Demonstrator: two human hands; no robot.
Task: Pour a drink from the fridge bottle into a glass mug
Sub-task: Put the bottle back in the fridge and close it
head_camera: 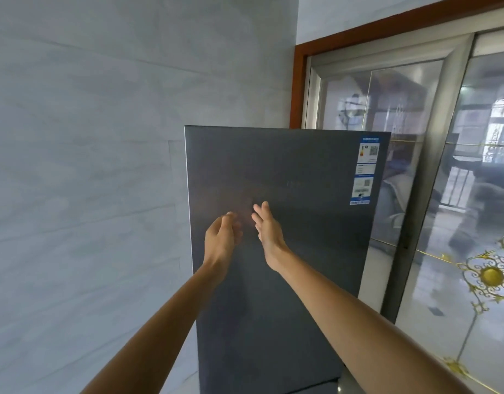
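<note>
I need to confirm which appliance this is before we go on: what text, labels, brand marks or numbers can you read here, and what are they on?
No text can be read.
Blue and white stickers on the upper right of the grey fridge door: printed text and QR-like squares, too small and blurred to read.
Faint mark at the middle of the door, above the right hand: perhaps a logo, not legible.
Nothing on the wall or the glass door.

Beyond the bare left hand (222, 237) and right hand (269, 231), the fridge door (287, 265) looks like dark brushed metal, faintly glossy. Upper right of them, paper stickers (365, 172); further right, glossy glass door (415, 137) in varnished wood frame (297, 81).
</note>
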